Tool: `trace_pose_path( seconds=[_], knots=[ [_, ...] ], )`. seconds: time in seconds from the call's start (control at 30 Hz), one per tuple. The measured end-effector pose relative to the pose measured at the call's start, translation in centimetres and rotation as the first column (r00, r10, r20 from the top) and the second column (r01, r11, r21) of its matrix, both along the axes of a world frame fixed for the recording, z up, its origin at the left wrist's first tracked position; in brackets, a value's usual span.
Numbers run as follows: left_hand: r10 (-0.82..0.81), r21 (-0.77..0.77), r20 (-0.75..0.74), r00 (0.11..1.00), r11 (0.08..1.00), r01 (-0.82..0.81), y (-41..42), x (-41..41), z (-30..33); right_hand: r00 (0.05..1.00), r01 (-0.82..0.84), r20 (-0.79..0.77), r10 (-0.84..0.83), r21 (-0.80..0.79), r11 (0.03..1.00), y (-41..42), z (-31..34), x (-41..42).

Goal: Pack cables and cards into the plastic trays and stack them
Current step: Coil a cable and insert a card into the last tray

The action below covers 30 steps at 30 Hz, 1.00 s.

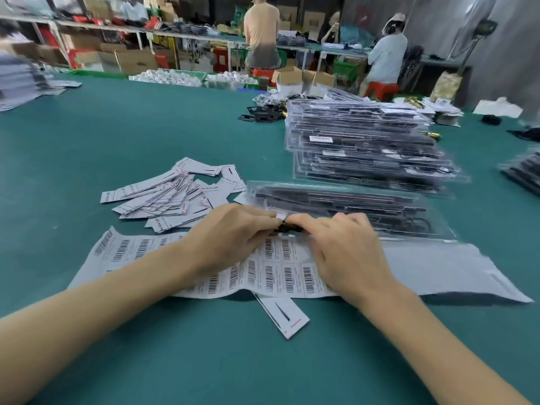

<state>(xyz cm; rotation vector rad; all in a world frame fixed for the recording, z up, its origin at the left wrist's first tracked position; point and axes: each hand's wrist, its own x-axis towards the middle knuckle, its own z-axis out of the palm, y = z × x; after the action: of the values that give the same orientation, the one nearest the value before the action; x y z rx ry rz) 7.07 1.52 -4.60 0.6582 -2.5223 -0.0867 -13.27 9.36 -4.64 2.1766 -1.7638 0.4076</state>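
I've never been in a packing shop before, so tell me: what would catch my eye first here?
First the two bare hands, left hand and right hand, meeting at the centre over a sheet of barcode labels and working at a small black part between their fingertips. Behind them to the right rises a tall stack of clear plastic trays filled with dark cables. To the left a loose heap of white cards lies fanned on the green table.

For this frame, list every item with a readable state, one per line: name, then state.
left hand: fingers curled, pinching a small black part
right hand: fingers curled, pinching the same part
small black part: held between both hands, mostly hidden
barcode label sheet: flat under the hands
loose cards: scattered in a pile
single card: lying apart, partly under the sheet
near tray: flat, filled
tall tray stack: stacked, slightly uneven
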Motion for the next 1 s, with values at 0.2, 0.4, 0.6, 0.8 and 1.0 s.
trace_pose_path(
  seconds=[0.2,0.4,0.6,0.8,1.0],
  knots=[
    [0.067,-0.011,0.073,0.995,0.998,-0.066,-0.5,-0.6,0.0,0.968,0.019,0.248,-0.039,0.081,0.997,0.2,-1.0,-0.7],
    [0.094,-0.047,0.114,0.989,0.995,-0.089,-0.3,-2.0,-0.5,0.967,-0.032,0.254,0.009,0.088,0.996,0.5,-1.3,-1.2],
    [0.071,-0.029,0.145,0.987,0.997,-0.067,0.3,-2.6,-0.5,0.949,-0.057,0.309,0.053,0.005,0.998,1.0,-1.0,-0.8],
    [0.055,-0.046,0.195,0.979,0.998,-0.047,0.1,-2.3,-0.5,0.927,-0.017,0.376,-0.015,0.081,0.997,-0.5,1.0,-1.0],
    [0.054,-0.089,0.168,0.984,0.995,-0.04,0.0,-2.3,-0.2,0.94,0.102,0.325,-0.101,0.013,0.995,-3.7,4.5,1.3]
  ],
)
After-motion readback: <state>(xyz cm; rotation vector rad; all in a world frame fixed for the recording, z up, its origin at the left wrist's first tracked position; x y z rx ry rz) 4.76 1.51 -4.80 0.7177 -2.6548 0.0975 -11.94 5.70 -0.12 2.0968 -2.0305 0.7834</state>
